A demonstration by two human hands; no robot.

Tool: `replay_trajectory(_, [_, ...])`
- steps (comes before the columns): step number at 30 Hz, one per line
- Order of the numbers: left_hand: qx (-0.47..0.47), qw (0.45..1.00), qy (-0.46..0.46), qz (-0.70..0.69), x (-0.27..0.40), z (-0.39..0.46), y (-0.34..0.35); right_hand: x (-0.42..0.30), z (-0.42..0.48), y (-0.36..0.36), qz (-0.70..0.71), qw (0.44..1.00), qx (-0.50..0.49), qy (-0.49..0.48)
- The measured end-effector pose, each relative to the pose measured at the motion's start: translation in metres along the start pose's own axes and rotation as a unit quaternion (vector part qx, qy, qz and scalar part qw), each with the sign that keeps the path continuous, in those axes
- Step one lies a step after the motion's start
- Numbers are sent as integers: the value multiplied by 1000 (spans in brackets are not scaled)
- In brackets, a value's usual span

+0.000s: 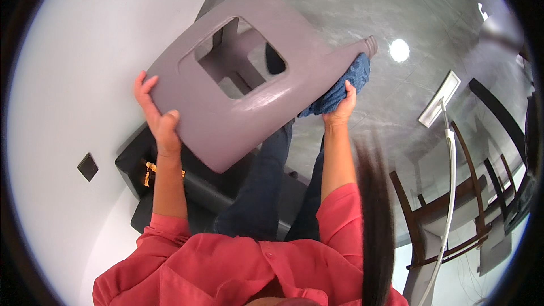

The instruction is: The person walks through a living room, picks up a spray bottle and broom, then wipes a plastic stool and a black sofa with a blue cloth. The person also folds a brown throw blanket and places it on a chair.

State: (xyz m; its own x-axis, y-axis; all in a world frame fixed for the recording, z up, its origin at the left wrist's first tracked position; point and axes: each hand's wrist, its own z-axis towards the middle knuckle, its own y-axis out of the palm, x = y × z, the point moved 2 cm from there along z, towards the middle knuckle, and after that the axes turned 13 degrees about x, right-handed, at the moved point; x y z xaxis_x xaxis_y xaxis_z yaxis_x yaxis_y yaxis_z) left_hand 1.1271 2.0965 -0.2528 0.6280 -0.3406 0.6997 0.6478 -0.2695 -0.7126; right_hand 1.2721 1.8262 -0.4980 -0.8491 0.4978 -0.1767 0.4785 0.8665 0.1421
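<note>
A mauve moulded plastic chair or stool (263, 123) is held up and tilted in front of me. A large rounded-corner cutout shows its inner walls and the floor through it. My left hand (159, 114) grips its left edge, with the thumb on the outer face and the fingers along the rim. In my right hand (342, 104) is a bunched blue textured cloth (340, 89), pressed along the right edge close to a ribbed foot (371, 46). Part of the right fingers is hidden by the cloth.
Close on the left rises a white wall (76, 72) with a dark square plate (88, 167). A black padded seat or box (204, 187) with gold marking is beside my legs. On the grey floor (382, 4) rests a flat mop (440, 98); brown wooden chairs (442, 204) are at right.
</note>
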Motion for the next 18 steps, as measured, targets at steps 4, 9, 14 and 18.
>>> replay_trajectory(4, [-14,990,116,82,-10,-20,13,14,28,-21,15,998,49,-28])
replay_trajectory(9, [-66,974,-124,-177,-71,-32,9,27,20,-45,19,997,78,-15])
replay_trajectory(14, [-81,981,-95,-151,-27,-32,95,44,53,-40,72,986,129,-84])
replay_trajectory(18, [-76,970,-233,4,-66,-17,113,26,51,-51,54,987,141,-52])
